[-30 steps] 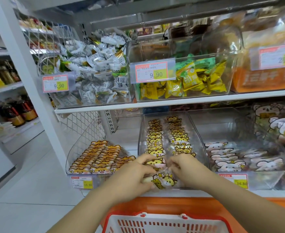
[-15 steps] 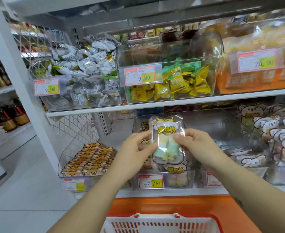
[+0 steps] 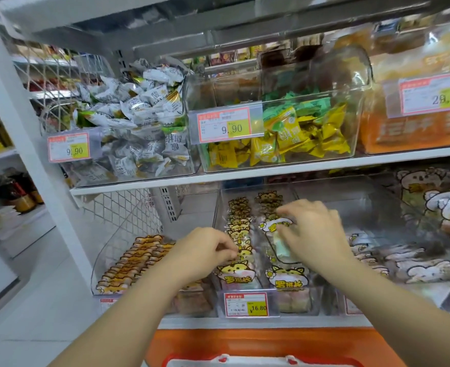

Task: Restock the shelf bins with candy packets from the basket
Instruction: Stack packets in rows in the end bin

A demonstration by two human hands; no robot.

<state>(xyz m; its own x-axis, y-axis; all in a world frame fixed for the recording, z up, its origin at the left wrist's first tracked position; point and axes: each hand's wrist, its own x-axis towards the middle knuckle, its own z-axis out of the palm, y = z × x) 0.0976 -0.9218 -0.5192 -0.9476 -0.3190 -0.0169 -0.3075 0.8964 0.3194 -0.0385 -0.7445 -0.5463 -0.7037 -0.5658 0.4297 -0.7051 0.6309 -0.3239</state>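
Candy packet point(image 3: 275, 227) held over the right row of the clear bin point(image 3: 218, 205).
My right hand point(image 3: 315, 234) gripped it; my left hand point(image 3: 205, 254) curled against the left-row packets point(image 3: 238, 226), though I couldn't tell if it held one. The basket point(image 3: 245, 361) sat below.

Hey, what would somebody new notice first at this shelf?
Two hands work in the clear middle bin on the lower shelf: the right hand grips a cat-print packet, the left hand touches the left row of packets. Above, bright yellow and green candies sit behind a 9.90 price tag, and a red basket shows at the bottom edge.
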